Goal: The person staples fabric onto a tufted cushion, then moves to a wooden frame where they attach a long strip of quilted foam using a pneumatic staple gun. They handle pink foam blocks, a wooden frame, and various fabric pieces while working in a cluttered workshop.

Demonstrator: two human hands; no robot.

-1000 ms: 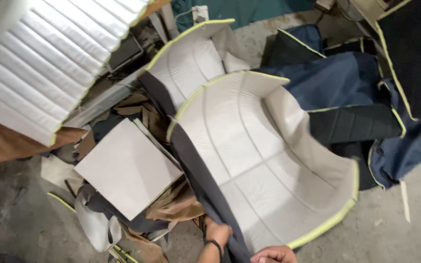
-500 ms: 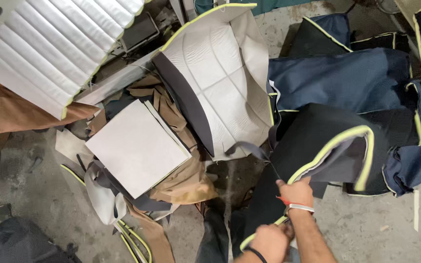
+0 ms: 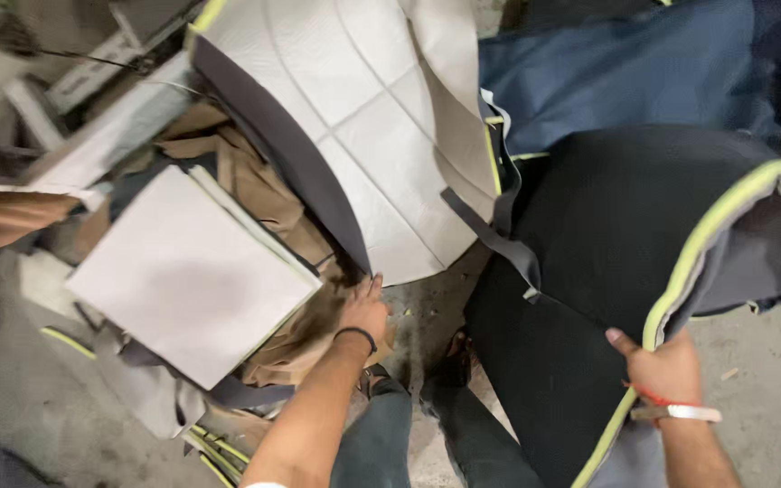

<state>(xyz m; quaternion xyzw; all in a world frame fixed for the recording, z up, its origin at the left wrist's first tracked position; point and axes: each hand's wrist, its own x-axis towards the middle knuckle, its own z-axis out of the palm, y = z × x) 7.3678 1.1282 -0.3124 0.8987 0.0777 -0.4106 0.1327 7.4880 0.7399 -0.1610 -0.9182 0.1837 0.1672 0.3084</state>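
My right hand [image 3: 660, 369] grips the yellow-green piped edge of a black fabric cover [image 3: 607, 235], which drapes over the floor in front of me. A red thread and a metal bangle sit on that wrist. My left hand [image 3: 363, 309], with a dark band on the wrist, reaches to the lower corner of a white quilted seat cover [image 3: 381, 117] with a dark border. Its fingers touch the edge of that cover, beside crumpled brown fabric [image 3: 255, 190]. I cannot tell if the fingers grip anything.
A flat white square panel [image 3: 187, 271] lies on the pile at left. Navy covers [image 3: 625, 81] with yellow-green piping lie at upper right. Grey boards and scraps fill the upper left. Bare concrete floor [image 3: 11, 398] shows at lower left. My legs and feet [image 3: 449, 370] are below.
The black cover has been drawn down and right by my right hand. My left hand has left the cover and reached up to the white quilted cover's corner. The view has shifted closer.
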